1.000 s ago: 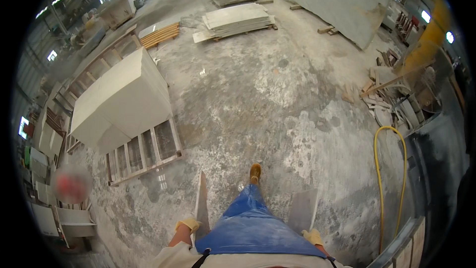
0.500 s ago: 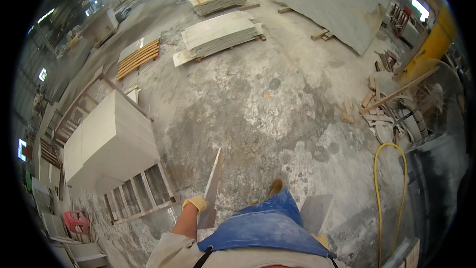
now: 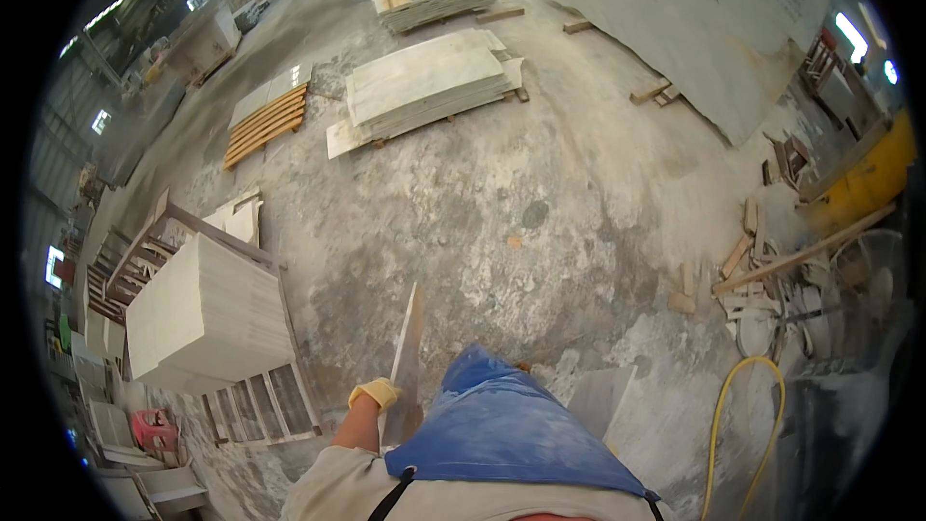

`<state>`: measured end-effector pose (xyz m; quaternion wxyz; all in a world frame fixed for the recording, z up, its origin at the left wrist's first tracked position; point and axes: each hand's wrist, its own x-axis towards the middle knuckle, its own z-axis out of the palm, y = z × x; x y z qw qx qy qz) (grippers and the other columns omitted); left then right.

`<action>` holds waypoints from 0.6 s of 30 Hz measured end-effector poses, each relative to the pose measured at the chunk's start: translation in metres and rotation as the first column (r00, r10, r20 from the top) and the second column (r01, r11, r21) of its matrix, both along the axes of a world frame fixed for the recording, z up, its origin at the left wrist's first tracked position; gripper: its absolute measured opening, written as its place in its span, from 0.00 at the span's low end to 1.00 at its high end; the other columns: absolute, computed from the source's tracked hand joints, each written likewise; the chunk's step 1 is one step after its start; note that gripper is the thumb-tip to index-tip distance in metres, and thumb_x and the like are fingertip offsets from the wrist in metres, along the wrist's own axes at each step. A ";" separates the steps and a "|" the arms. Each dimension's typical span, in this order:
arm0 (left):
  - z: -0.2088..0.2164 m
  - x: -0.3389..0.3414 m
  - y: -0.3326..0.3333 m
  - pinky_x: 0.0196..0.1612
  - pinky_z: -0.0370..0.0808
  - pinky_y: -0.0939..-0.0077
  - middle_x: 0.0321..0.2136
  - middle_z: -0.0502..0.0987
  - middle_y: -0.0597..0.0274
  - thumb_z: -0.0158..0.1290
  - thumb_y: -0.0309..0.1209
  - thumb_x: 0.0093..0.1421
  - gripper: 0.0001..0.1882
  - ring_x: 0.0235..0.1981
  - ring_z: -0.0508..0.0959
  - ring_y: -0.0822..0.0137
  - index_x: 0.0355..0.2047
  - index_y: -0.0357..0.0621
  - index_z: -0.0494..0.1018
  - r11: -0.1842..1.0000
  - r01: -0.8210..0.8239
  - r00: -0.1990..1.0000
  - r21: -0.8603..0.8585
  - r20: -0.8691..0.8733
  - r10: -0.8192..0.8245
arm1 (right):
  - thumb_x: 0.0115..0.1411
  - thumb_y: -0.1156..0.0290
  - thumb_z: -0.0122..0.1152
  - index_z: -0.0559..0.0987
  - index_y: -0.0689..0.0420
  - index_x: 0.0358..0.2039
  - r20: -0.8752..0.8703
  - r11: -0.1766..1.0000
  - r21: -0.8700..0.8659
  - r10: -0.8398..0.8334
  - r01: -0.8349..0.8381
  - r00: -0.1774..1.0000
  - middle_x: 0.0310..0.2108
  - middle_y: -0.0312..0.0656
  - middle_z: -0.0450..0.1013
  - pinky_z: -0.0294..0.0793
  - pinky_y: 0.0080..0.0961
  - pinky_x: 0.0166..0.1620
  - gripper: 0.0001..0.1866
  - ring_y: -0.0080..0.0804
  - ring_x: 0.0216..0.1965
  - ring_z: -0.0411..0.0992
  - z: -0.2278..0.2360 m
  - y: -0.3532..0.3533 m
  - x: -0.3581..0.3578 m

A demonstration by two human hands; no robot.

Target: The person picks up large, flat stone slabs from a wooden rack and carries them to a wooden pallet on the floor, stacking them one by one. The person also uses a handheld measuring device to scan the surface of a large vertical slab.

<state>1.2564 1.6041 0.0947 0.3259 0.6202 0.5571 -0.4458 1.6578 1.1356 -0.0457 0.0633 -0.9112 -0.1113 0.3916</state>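
Pale and stone-like, the left slab (image 3: 407,378) looks stiff, weighty and chip-prone; I'd hold its long edge, where my left hand (image 3: 374,393) grips, slab at two o'clock from it; the right slab (image 3: 600,396) sits at the apron's (image 3: 511,429) two o'clock; my right hand is hidden, so I cannot tell its grip.

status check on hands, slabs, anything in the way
Left hand holding left slab. Right hand hidden by apron, right slab alongside. Yellow hose looped at right.
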 end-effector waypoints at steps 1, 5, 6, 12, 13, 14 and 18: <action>0.003 0.020 0.018 0.60 0.73 0.46 0.63 0.75 0.52 0.45 0.52 0.71 0.25 0.61 0.78 0.49 0.65 0.66 0.75 1.000 -0.030 0.999 -0.010 -0.036 0.029 | 0.56 0.46 0.65 0.85 0.72 0.38 -0.007 1.000 0.015 -0.018 0.018 1.000 0.38 0.75 0.77 0.76 0.53 0.48 0.33 0.69 0.46 0.78 0.006 0.026 0.022; -0.051 0.069 0.072 0.60 0.74 0.49 0.61 0.77 0.52 0.49 0.55 0.67 0.30 0.60 0.78 0.48 0.64 0.55 0.76 0.998 0.021 0.999 -0.061 -0.029 -0.022 | 0.57 0.46 0.65 0.83 0.73 0.38 -0.021 0.995 0.044 -0.088 0.089 0.996 0.39 0.75 0.77 0.75 0.54 0.49 0.34 0.70 0.48 0.77 0.092 0.160 0.116; -0.050 0.093 0.091 0.59 0.74 0.50 0.59 0.79 0.53 0.50 0.55 0.67 0.31 0.59 0.79 0.48 0.63 0.52 0.76 0.998 0.006 1.000 -0.061 -0.028 -0.007 | 0.57 0.46 0.64 0.83 0.74 0.37 -0.005 0.993 0.058 -0.101 0.101 0.995 0.39 0.75 0.77 0.75 0.54 0.49 0.34 0.71 0.48 0.77 0.090 0.182 0.137; -0.091 0.228 0.242 0.55 0.78 0.53 0.59 0.79 0.52 0.51 0.49 0.65 0.26 0.57 0.81 0.47 0.62 0.59 0.77 0.989 0.103 0.992 -0.103 -0.066 -0.110 | 0.57 0.45 0.65 0.82 0.74 0.39 0.109 0.996 0.044 -0.078 0.073 0.991 0.39 0.75 0.77 0.74 0.54 0.49 0.35 0.72 0.47 0.77 0.067 0.291 0.268; -0.071 0.261 0.268 0.55 0.79 0.54 0.60 0.79 0.52 0.52 0.47 0.65 0.24 0.57 0.81 0.46 0.61 0.64 0.78 0.986 0.126 0.984 -0.104 -0.115 -0.138 | 0.57 0.45 0.65 0.82 0.74 0.40 0.125 0.998 0.047 -0.057 0.052 0.991 0.39 0.75 0.77 0.74 0.54 0.48 0.35 0.72 0.46 0.77 0.055 0.293 0.286; -0.051 0.298 0.303 0.54 0.80 0.54 0.59 0.79 0.52 0.52 0.46 0.65 0.24 0.56 0.81 0.46 0.60 0.62 0.79 0.984 0.151 0.981 -0.099 -0.105 -0.161 | 0.56 0.46 0.65 0.81 0.74 0.41 0.088 0.996 0.056 -0.071 0.067 0.994 0.40 0.75 0.77 0.74 0.54 0.49 0.35 0.72 0.47 0.77 0.060 0.314 0.307; -0.057 0.371 0.414 0.53 0.79 0.54 0.55 0.81 0.47 0.51 0.44 0.65 0.25 0.54 0.82 0.44 0.59 0.50 0.79 0.988 0.155 0.984 0.011 0.085 -0.155 | 0.56 0.48 0.66 0.81 0.74 0.42 0.070 0.994 0.005 -0.110 0.110 0.991 0.42 0.75 0.77 0.74 0.53 0.50 0.34 0.71 0.49 0.76 0.116 0.412 0.388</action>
